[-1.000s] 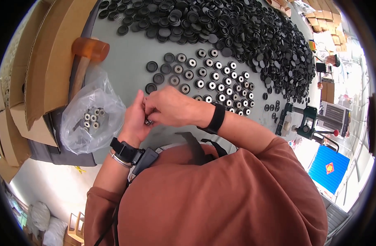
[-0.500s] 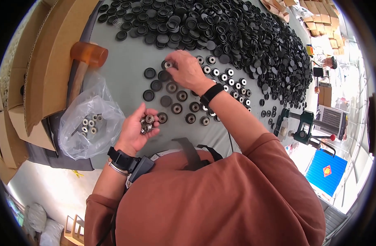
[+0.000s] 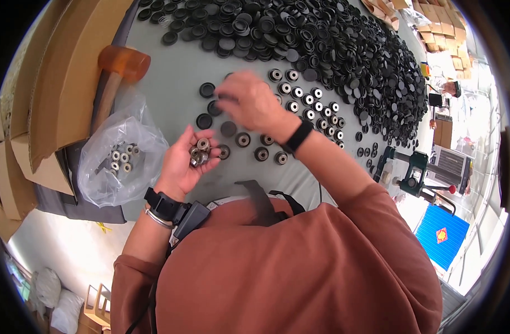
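My left hand is cupped palm up near the table's front edge, its fingers curled around several small metal bearings. Over the black caps, my right hand reaches in from the right, its fingertips smeared by motion. Whether anything is between those fingers is hidden by the blur. Left of it lie round black caps with raised rims, among them one cap and another. Below it, a cap with a bearing seated in its middle lies beside several others alike. A flat black cap shows its plain side.
A large heap of black caps covers the table's far side. At left are an orange-headed mallet, a cardboard box and a clear plastic bag holding bearings. A green hand press stands at right.
My right hand has shifted slightly right and down, away from the cap with a bearing at its fingertips. The left hand still cups the bearings. The whole view has shifted a little.
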`<state>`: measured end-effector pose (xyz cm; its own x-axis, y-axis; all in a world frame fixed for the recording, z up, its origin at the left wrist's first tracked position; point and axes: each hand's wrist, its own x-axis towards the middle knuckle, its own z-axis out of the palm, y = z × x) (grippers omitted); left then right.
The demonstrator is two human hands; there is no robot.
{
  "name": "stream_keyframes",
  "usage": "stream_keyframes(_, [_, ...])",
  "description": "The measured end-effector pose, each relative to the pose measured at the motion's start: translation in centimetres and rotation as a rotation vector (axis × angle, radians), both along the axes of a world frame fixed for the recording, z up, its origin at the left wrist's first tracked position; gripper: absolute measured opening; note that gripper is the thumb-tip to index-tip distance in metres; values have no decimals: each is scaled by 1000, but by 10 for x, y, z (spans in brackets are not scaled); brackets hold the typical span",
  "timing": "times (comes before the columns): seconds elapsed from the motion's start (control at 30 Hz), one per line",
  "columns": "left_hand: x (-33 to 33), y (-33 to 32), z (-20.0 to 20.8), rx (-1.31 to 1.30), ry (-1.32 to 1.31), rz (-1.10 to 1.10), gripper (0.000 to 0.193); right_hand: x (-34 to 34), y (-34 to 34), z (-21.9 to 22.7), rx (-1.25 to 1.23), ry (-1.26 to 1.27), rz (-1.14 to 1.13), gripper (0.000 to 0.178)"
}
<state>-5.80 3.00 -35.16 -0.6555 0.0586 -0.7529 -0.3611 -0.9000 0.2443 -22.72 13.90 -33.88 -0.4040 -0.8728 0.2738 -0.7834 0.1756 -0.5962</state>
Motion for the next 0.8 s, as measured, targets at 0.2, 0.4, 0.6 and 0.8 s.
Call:
stream_keyframes(0.2, [-2, 6, 7, -95, -63, -28, 47, 53, 9, 16, 248, -118, 295, 12])
stream_keyframes(0.4, [1, 13, 11, -166, -93, -121, 51, 49, 8, 18, 436, -310, 358, 20])
stream_keyframes(0.6, [-2, 15, 18, -236, -69, -200, 53, 39, 4, 28, 614, -449, 376, 21])
stream_keyframes(0.8, [3, 8, 8, -155, -15, -155, 50, 9, 12, -3, 170, -110, -39, 21])
